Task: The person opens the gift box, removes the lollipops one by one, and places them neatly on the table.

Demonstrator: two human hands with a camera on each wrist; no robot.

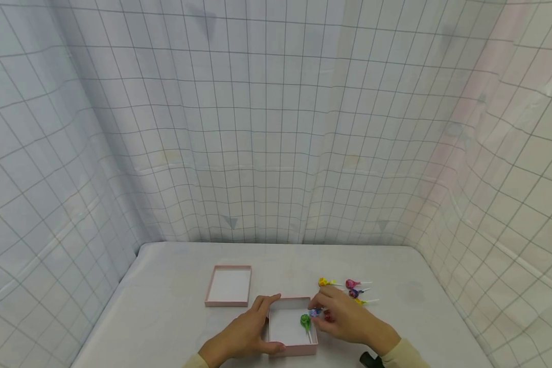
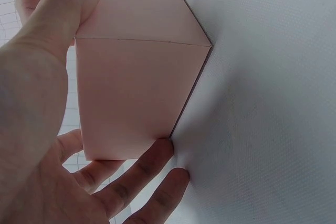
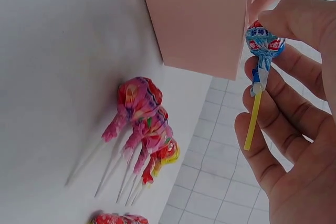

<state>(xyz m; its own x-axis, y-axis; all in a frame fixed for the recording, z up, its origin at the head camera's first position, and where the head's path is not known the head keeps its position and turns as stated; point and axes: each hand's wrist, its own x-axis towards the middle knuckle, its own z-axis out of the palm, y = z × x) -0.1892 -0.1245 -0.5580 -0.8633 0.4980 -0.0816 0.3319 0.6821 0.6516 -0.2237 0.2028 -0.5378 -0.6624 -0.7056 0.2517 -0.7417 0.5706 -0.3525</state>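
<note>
A pink box (image 1: pixel 293 349) with a white inside sits at the table's near middle. My left hand (image 1: pixel 246 332) holds its left side, thumb at the near wall and fingers toward the far corner; in the left wrist view the fingertips (image 2: pixel 160 150) touch the pink wall (image 2: pixel 136 87). Inside, toward the right, lies a green-wrapped lollipop (image 1: pixel 305 321) with a white stick. Over the box's right edge my right hand (image 1: pixel 347 317) pinches a blue-wrapped lollipop (image 3: pixel 265 43) between thumb and fingers, its yellow stick (image 3: pixel 253 121) pointing down across the fingers in the right wrist view.
A shallow pink lid (image 1: pixel 228 286) lies left of the box, inner side up. Right of the box are several lollipops, among them a yellow one (image 1: pixel 323 282) and a pink one (image 1: pixel 351 283). A dark object (image 1: pixel 370 360) shows by my right wrist. Gridded curtains (image 1: pixel 276 128) surround the table.
</note>
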